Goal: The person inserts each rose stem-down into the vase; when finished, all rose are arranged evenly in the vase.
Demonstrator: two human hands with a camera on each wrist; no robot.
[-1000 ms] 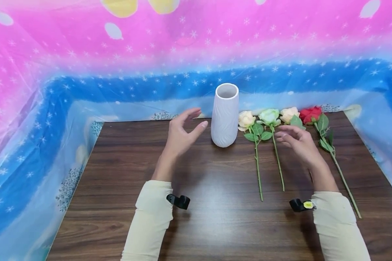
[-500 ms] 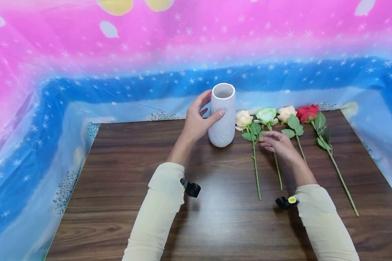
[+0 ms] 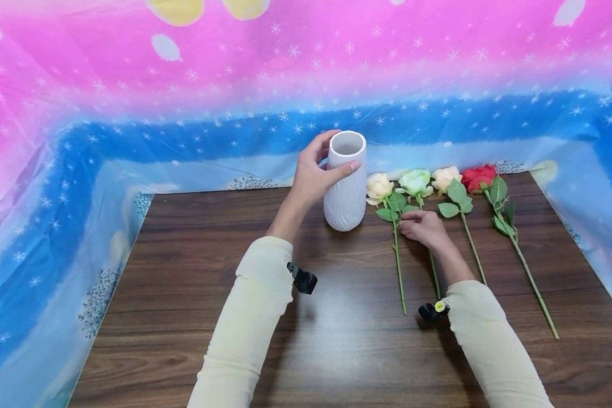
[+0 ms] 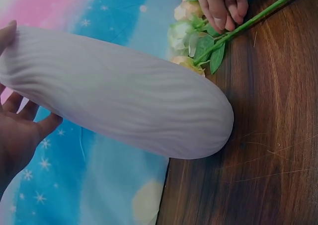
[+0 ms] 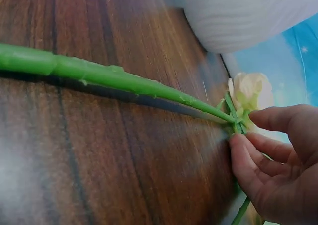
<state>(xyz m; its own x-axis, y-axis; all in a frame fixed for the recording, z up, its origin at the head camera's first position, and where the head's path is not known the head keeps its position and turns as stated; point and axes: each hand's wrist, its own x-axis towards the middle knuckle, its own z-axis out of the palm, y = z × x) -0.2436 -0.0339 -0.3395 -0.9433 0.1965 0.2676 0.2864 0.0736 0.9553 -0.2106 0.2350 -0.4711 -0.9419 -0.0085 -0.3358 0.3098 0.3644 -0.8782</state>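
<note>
My left hand (image 3: 311, 175) grips the upper part of a tall white ribbed vase (image 3: 344, 198), thumb in front and fingers behind its neck. Filling much of the left wrist view, the vase (image 4: 124, 91) has its lower end over the dark wood table. My right hand (image 3: 424, 228) is at the stem of the leftmost cream rose (image 3: 379, 186), just below its leaves. In the right wrist view, the thumb and index fingertips lie on either side of that green stem (image 5: 149, 87), with a gap still showing. Whether they touch it is unclear.
A pale green rose (image 3: 415, 181), a peach rose (image 3: 446, 178) and a red rose (image 3: 479, 177) lie in a row to the right, stems toward me. A pink and blue snowflake cloth (image 3: 224, 130) hangs behind the wood table (image 3: 194, 272).
My left hand has moved right onto the vase and taken hold of it. My right hand has moved left and down, its fingers drawing together near the cream rose's stem.
</note>
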